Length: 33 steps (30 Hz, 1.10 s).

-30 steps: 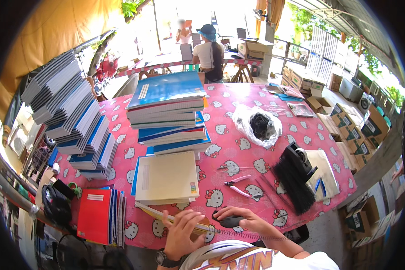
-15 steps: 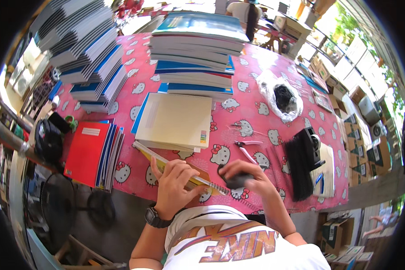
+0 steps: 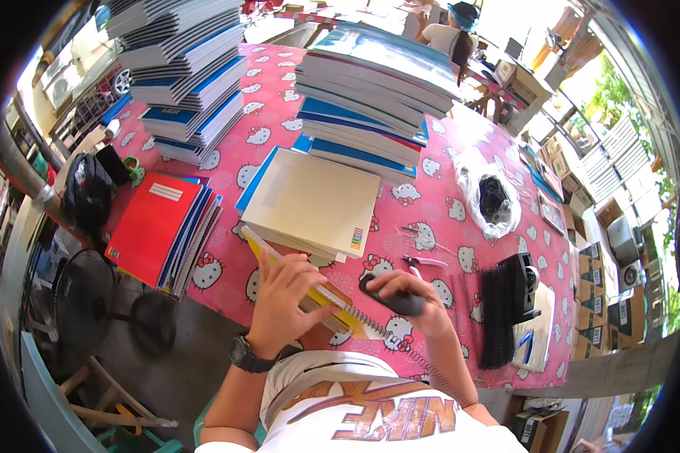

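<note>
Left hand (image 3: 285, 298), in my head view, lies over yellow notebook (image 3: 357, 326), fingers spread; can't tell whether it pinches. Right hand (image 3: 414, 300) clasps black handheld tool (image 3: 395, 300) just beside spiral coil (image 3: 400, 343), which runs on past notebook. I see notebook tilted at near edge of pink-covered counter (image 3: 227, 298), before cream-topped notebook stack (image 3: 317, 200). Pink-handled cutters (image 3: 428, 262) lie beyond right hand.

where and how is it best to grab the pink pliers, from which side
By the pliers' far pink handle, probably from the right: they seem to lie flat, and that handle points right, uncovered, while the right hand seems to hide part of the other.
</note>
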### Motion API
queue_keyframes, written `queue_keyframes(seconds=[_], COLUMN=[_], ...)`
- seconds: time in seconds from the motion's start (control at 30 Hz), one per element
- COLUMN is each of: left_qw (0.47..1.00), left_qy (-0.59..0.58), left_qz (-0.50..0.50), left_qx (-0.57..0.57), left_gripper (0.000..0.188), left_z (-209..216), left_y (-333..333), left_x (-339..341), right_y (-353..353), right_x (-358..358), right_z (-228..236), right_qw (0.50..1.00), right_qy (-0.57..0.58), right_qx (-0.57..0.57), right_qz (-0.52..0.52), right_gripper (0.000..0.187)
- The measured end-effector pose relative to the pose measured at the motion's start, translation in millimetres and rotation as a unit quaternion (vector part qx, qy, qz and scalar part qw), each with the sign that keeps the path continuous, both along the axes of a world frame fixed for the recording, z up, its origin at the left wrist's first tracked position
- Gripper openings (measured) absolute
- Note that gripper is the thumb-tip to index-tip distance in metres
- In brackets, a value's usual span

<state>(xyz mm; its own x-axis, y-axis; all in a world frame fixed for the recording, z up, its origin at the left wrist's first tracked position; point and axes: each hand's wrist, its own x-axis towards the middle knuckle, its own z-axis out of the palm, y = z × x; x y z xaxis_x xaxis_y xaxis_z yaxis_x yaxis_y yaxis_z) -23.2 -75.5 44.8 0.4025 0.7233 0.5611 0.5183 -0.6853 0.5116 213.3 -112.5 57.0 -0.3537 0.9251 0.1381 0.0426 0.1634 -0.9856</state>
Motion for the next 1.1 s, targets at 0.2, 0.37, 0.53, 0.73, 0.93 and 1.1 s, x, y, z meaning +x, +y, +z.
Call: queue_keyframes(seconds=[0.2,0.37,0.53,0.73,0.93,1.1], left_qw=[1.000,1.000,0.999,1.000,0.999,0.998], left_qy=[-0.019,-0.023,-0.037,-0.013,0.036,0.049], left_qz=[0.011,-0.001,0.005,0.000,-0.018,-0.047], left_qx=[-0.017,-0.017,-0.034,-0.016,-0.001,-0.012], left_gripper=[0.043,0.045,0.043,0.039,0.025,0.021], left_z=[1,5,2,4,-5,1], left_y=[3,3,1,-4,10,17], left_x=[-4,-2,-11,1,5,18], right_y=[24,10,9,5,-9,-25], right_x=[-1,-12,-14,-6,5,-20], right_z=[2,-19,-14,-34,43,31], right_qw=[0.954,0.999,0.998,0.990,0.934,0.800], right_qy=[-0.295,-0.010,0.029,0.110,-0.207,-0.501], right_qx=[0.057,-0.030,-0.048,-0.085,0.274,0.330], right_qz=[-0.018,0.028,0.015,0.022,-0.099,0.025], right_gripper=[0.051,0.043,0.055,0.068,0.051,0.041])
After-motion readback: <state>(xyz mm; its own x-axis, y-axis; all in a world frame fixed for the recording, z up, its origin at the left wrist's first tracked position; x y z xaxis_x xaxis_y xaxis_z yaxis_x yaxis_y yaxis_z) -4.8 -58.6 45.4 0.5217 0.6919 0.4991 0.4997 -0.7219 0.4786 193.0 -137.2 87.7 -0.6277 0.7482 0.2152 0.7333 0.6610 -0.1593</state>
